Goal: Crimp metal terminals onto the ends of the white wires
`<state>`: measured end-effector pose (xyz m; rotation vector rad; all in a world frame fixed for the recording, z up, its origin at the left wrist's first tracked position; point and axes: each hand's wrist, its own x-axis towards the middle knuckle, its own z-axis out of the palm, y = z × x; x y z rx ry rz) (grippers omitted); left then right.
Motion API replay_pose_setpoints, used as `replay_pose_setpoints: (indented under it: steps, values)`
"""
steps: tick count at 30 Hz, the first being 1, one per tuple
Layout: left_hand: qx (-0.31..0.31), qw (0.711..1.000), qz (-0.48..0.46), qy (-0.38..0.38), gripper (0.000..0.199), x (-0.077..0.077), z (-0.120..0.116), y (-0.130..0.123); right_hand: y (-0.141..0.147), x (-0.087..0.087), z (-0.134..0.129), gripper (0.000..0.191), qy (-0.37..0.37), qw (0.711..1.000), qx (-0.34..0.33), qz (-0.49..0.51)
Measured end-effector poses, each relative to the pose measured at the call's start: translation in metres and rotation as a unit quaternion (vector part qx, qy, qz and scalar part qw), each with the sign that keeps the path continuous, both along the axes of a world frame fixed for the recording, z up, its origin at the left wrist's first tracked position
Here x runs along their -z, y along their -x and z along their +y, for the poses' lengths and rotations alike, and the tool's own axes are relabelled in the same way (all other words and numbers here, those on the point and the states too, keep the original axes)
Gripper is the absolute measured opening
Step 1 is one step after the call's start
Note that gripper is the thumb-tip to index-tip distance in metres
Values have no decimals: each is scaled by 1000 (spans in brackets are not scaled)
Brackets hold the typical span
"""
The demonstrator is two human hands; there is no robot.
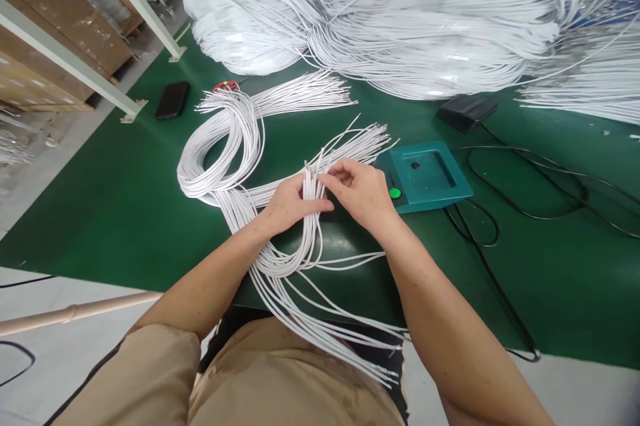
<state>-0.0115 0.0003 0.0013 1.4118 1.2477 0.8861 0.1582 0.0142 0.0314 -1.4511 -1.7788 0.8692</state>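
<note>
A bunch of white wires (311,213) stands upright in my left hand (290,205), whose thumb lies across the front of it. The wires curve down under the hand and join a looped bundle of white wires (197,158) on the left. My right hand (361,191) is at the top of the bunch, thumb and forefinger pinched at the wire ends. Whether it grips one wire or several is too small to tell. Behind both hands, more white wire ends (367,139) fan out to the right. Other loose ends (380,369) hang over the table's front edge near my body.
Right of my hands sits a teal device (425,196) with a green button (395,193). A black box (467,111) and its cable (530,216) lie beyond it. Large heaps of white wire (425,33) fill the back. A dark phone-like object (173,100) rests at left, near metal posts (135,3).
</note>
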Motion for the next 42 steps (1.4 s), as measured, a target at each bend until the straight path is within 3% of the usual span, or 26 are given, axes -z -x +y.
replay_pose_setpoints:
  steps: [3,7,10,15,20,25,30,39,42]
  values:
    - [-12,995,-73,61,38,0,-1,-3,0,2,0,14,8,1000,-5,30]
    - [-29,983,-160,83,36,3,0,-4,-3,0,2,18,105,987,-28,120]
    - [-30,984,-156,80,34,3,0,-6,-3,-2,2,15,146,972,-25,184]
    - [-14,992,-112,51,28,-1,-2,-7,-1,1,2,17,129,960,17,248]
    - [-27,986,-152,58,31,-3,-3,-12,1,8,3,14,129,945,-7,302]
    - [-76,982,-167,34,37,-3,-3,-15,7,7,0,16,226,890,-37,395]
    - [-59,985,-163,28,38,-3,-3,-11,7,7,2,23,300,838,-46,454]
    - [-9,993,-116,20,28,-5,-7,-14,6,5,0,35,279,863,-36,421]
    - [-9,990,-137,10,28,-3,-6,-13,5,7,1,37,297,849,-61,432]
